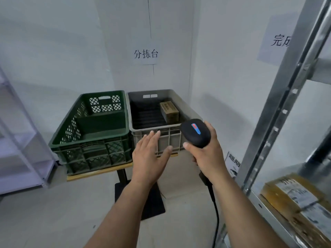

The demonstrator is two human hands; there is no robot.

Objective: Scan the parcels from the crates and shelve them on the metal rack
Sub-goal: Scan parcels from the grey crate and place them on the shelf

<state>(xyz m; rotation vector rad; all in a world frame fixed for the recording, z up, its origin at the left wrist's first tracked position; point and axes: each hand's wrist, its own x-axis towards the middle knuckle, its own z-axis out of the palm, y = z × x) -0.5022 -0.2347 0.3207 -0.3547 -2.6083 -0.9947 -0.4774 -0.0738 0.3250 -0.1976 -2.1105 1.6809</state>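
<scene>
1. One brown parcel point(169, 111) lies inside the grey crate point(176, 138), in its far right part, against the right wall.
2. My left hand point(148, 158) hangs in front of the grey crate's near wall, fingers straight and spread, holding nothing.
3. My right hand point(207, 154) is just right of that, at the crate's near right corner, fingers wrapped round the handle of a black scanner point(195, 133); its cable point(215, 208) drops towards the floor.
4. A green crate point(93, 140) touches the grey crate's left side; both sit on a small wooden desk point(100, 171).
5. Right of the grey crate stands the metal rack point(279, 108), with labelled parcels point(295, 197) on a shelf.
</scene>
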